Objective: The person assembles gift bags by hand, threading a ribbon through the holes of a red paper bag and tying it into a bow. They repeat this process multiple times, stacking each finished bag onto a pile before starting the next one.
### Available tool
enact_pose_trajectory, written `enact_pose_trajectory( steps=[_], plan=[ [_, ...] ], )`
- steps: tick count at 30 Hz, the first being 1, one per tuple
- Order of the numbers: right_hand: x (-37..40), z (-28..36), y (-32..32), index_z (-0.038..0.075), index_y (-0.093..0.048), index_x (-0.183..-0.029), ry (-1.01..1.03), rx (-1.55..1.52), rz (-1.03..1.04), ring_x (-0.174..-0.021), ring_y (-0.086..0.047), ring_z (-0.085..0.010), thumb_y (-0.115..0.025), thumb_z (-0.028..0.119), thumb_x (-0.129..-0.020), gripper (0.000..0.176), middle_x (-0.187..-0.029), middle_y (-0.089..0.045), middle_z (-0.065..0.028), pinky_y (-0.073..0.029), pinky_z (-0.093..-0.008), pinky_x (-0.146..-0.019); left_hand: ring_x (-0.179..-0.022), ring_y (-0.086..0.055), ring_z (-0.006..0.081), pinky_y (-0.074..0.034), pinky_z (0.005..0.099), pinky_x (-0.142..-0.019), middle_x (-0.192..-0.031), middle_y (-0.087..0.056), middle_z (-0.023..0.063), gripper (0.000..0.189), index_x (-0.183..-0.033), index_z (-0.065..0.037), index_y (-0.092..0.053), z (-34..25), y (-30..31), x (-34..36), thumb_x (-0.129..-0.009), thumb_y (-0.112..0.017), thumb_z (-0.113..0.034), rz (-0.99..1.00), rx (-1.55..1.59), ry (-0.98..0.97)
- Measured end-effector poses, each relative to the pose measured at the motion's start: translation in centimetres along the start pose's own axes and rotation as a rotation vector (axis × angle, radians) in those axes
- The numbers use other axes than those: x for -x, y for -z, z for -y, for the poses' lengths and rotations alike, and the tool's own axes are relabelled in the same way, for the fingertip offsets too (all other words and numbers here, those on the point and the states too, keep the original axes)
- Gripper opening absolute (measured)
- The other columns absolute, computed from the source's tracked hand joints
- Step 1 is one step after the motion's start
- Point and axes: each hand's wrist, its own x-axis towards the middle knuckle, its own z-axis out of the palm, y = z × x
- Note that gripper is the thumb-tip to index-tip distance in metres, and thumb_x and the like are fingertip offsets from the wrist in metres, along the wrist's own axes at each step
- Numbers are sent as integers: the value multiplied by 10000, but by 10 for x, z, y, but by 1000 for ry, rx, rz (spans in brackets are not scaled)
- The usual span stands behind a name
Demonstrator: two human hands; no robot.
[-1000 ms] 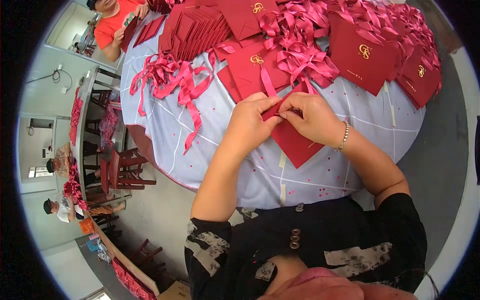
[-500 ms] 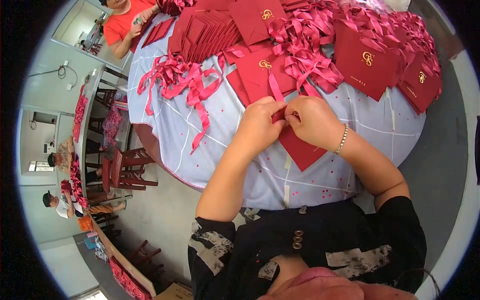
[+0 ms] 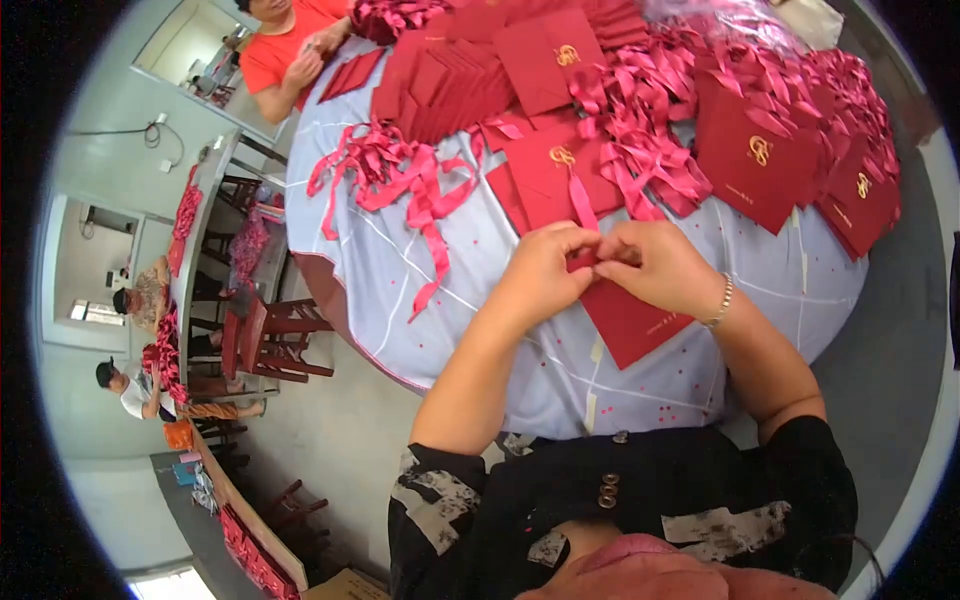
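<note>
A red card sleeve hangs below my hands over the pale blue tablecloth. At its top edge, my left hand pinches the card with thumb and finger. My right hand, with a bracelet at its wrist, is closed beside it, fingertips nearly touching the left ones. Whether it holds the card or a ribbon is too small to tell. A pink ribbon runs up from between the hands over a red envelope with a gold logo. Loose pink ribbons lie to the left.
Stacked red envelopes and ribboned envelopes cover the table's far side. A person in an orange-red top sits at the far left. Wooden stools stand left of the table, and two people are by a long table.
The view has shifted, so the table and hands appear lower and further right. The fingers of my right hand have opened out slightly from a tighter curl, still at the card's top.
</note>
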Motion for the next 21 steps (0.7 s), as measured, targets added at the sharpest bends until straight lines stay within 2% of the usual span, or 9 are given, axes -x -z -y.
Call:
enact_pose_trajectory(
  steps=[1,3,5,9,10,12,15,17,21],
  plan=[
    [0,-2,4,-22,-651,-797,29,-2,6,-699,-622,-91,-709,44,-813,90,-731,-662,-58,-489,-258,-615,-782,-638,278,-510,353,-713,-858,-652,139,300,-978,-30,-689,5,-3,1,-681,-722,-51,-7,46,7],
    [-2,-4,9,13,-665,-804,122,74,5,-651,-642,-268,-699,73,-770,77,-721,-652,-162,-501,-357,-624,-795,-643,284,-515,362,-741,-878,-678,130,335,-999,-48,-702,12,-7,3,-668,-748,-61,-25,119,38],
    [-4,-8,4,24,-663,-766,268,204,-74,-669,-633,-286,-698,67,-762,56,-729,-646,-144,-500,-369,-621,-815,-624,217,-500,337,-790,-858,-686,83,338,-1009,-43,-703,4,-3,2,-676,-763,-42,3,-24,-6],
    [-6,9,12,27,-594,-845,463,387,-133,-872,-612,-360,-714,56,-735,166,-899,-632,-150,-480,-427,-761,-839,-624,263,-474,377,-825,-835,-688,78,373,-1029,-59,-695,-4,-2,2,-661,-756,-35,-54,-202,-144],
    [-4,12,16,26,-554,-939,352,420,-78,-930,-594,-387,-732,67,-723,283,-947,-625,-161,-459,-449,-813,-853,-623,261,-473,378,-826,-840,-687,69,424,-1074,-68,-683,-4,-3,2,-659,-762,-38,-84,-161,-152],
    [0,13,21,24,-545,-963,336,403,-60,-921,-598,-384,-735,76,-725,308,-942,-625,-162,-462,-447,-802,-890,-613,257,-473,374,-828,-857,-685,40,569,-1201,-97,-637,-6,-4,4,-653,-779,-42,-120,-84,-145],
    [3,19,30,22,-580,-939,305,389,-55,-876,-617,-363,-741,108,-730,277,-889,-644,-148,-465,-440,-790,-893,-608,252,-474,372,-838,-861,-683,36,580,-1219,-94,-623,-9,-4,4,-663,-774,-32,-106,-26,-183],
    [4,24,38,30,-637,-890,216,444,139,-829,-631,-342,-742,122,-729,213,-816,-658,-124,-467,-438,-786,-886,-606,256,-477,374,-847,-870,-686,43,549,-1204,-85,-624,-15,0,4,-677,-758,-14,-94,-45,-197],
    [7,27,41,58,-675,-860,311,322,166,-796,-636,-286,-741,139,-751,151,-786,-657,-105,-437,-443,-878,-846,-615,137,-473,280,-773,-874,-683,60,337,-1138,-43,-631,-11,5,4,-806,-689,-45,45,290,-90]
  ],
)
